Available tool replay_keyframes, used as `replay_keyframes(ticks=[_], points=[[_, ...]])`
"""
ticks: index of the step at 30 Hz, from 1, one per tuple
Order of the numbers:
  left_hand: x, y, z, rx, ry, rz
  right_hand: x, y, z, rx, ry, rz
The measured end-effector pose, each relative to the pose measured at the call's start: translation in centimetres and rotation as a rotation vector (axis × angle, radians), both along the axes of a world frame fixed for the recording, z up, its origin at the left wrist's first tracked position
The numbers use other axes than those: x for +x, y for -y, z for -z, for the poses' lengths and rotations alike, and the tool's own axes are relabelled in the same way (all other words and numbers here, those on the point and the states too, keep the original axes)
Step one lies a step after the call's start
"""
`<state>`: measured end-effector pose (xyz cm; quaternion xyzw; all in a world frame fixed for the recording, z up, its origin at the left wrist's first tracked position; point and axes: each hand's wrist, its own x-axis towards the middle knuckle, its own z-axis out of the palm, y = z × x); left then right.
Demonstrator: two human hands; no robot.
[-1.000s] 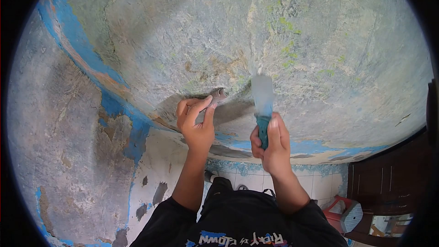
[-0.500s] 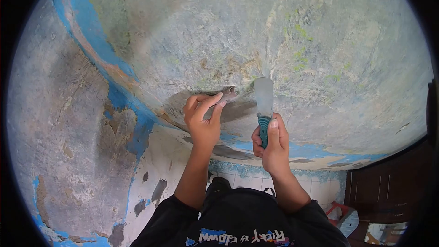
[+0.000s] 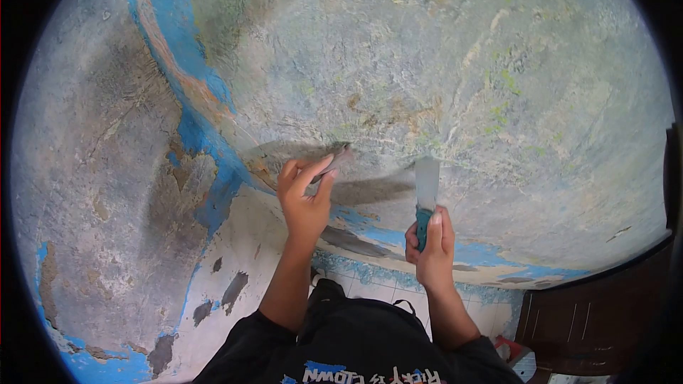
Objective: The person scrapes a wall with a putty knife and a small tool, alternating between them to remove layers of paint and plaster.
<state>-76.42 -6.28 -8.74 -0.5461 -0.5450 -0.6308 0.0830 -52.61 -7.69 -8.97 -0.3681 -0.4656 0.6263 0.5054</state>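
Note:
A scraper [image 3: 427,183] with a flat metal blade and a teal handle is gripped in my right hand [image 3: 434,249]. Its blade points up, with the tip at or close to the patchy grey wall [image 3: 398,64]; contact is hard to tell. To the left, my left hand [image 3: 306,195] pinches a folded, brownish-grey piece of sandpaper [image 3: 336,159] between thumb and fingers, close against the wall. Part of the sandpaper is hidden by the fingers. Shadows of both hands fall on the wall around them.
Blue paint [image 3: 210,135] runs along the corner on the left, beside another rough wall face [image 3: 128,171]. Dark wooden cabinets [image 3: 576,320] stand at lower right, near a red and grey object [image 3: 523,363]. White floor tiles [image 3: 370,291] show below.
The view has shifted, so the wall appears farther right and partly lower. My left hand and the sandpaper have moved left along the wall. The scraper sits lower in view.

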Motion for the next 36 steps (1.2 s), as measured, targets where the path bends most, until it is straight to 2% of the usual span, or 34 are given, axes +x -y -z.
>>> replay_keyframes(ticks=[9,12,16,18,23,28,36], points=[[-2.6,2.9,3.0,-0.064,0.094,-0.041,2.5,1.0,3.7,-0.315,-0.055,-0.146],[-3.2,2.8,3.0,-0.065,0.107,0.002,1.8,1.1,3.3,-0.254,-0.125,-0.288],[-5.0,2.0,2.4,-0.049,0.049,0.017,0.1,0.5,3.3,-0.029,-0.119,-0.389],[-5.8,1.7,1.8,-0.053,0.064,0.017,-0.9,0.2,2.4,-0.023,-0.137,-0.411],[-7.3,-0.3,0.4,0.026,0.083,0.041,-3.9,-0.5,-0.2,-0.068,-0.196,-0.438],[-9.2,-0.7,0.1,0.030,0.072,0.107,-6.8,-0.5,0.4,-0.053,-0.237,-0.282],[-10.9,-2.6,2.0,0.075,0.096,0.192,-9.6,-0.4,-1.4,0.024,-0.180,-0.219]])
